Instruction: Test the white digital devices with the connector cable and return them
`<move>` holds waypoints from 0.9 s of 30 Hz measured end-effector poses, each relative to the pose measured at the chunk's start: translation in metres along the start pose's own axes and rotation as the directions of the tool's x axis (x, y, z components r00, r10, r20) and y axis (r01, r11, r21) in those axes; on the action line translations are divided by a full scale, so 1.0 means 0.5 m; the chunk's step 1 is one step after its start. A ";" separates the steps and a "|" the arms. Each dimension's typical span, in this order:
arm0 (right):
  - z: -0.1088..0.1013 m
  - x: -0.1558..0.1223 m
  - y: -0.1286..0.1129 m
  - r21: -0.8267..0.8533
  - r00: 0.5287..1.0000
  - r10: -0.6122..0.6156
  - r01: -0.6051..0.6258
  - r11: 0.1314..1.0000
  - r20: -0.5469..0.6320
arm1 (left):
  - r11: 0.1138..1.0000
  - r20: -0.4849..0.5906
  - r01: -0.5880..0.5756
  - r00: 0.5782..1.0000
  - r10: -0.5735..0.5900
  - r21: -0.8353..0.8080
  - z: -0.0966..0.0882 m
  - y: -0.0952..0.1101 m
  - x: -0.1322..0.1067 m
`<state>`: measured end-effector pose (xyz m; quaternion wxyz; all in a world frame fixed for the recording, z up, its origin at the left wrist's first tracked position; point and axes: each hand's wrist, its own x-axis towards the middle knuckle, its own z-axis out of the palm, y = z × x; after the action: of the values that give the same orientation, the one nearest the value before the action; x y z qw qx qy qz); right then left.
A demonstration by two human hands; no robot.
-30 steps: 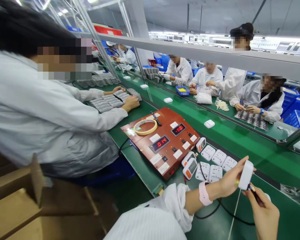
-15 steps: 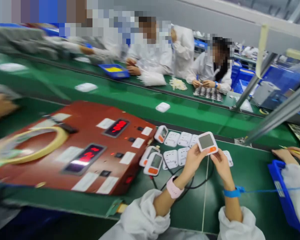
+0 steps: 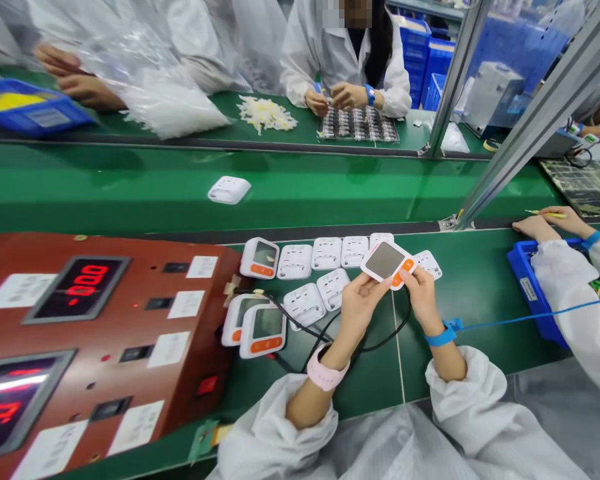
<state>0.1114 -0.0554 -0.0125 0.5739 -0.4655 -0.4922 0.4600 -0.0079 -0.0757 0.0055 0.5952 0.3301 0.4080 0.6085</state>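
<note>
Between my two hands is a white digital device (image 3: 386,260) with a grey screen and orange buttons, tilted, its screen facing up. My left hand (image 3: 361,301) pinches its lower left edge. At the lower right corner, my right hand (image 3: 421,293) grips it by the orange buttons. Several like devices lie face down beyond my hands, among them a white device (image 3: 305,304). To the left, a screen-up device (image 3: 263,331) rests partly over another one. A further device (image 3: 260,258) leans by the red-brown box. Black cables (image 3: 380,343) run under my wrists.
A red-brown test box (image 3: 145,293) with red digit displays fills the left. Across the green belt (image 3: 300,193), carrying one white device (image 3: 229,190), co-workers' hands handle small parts. A metal post (image 3: 525,120) rises right. Beside a blue bin (image 3: 527,287), a co-worker's hand holds a yellow tool.
The view has swung right and down, so the box and belt appear shifted left. The held device is tilted more clockwise, still in both hands. The box's upper display reads differently.
</note>
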 end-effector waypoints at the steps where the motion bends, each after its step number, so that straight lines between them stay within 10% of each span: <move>1: 0.001 0.000 0.000 0.010 1.000 0.013 -0.013 1.000 -0.003 | 1.000 -0.003 -0.002 1.000 0.002 0.007 -0.001 -0.001 0.000; 17: 0.001 -0.003 0.013 0.024 1.000 0.014 -0.015 1.000 0.025 | 0.998 0.019 -0.012 1.000 0.011 0.066 -0.013 -0.024 0.005; 22: 0.002 -0.012 0.000 -0.294 0.953 -0.303 0.295 0.909 0.017 | 0.999 0.074 -0.021 0.997 0.023 -0.029 -0.024 -0.021 0.016; 27: 0.008 -0.016 0.021 -0.389 0.855 -0.410 0.513 0.766 0.319 | 0.993 0.001 -0.047 0.999 0.047 0.110 -0.042 -0.040 0.032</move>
<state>0.1061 -0.0613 -0.0239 0.4860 -0.3991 -0.7454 0.2212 -0.0188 -0.0628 -0.0232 0.5615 0.3713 0.4334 0.5992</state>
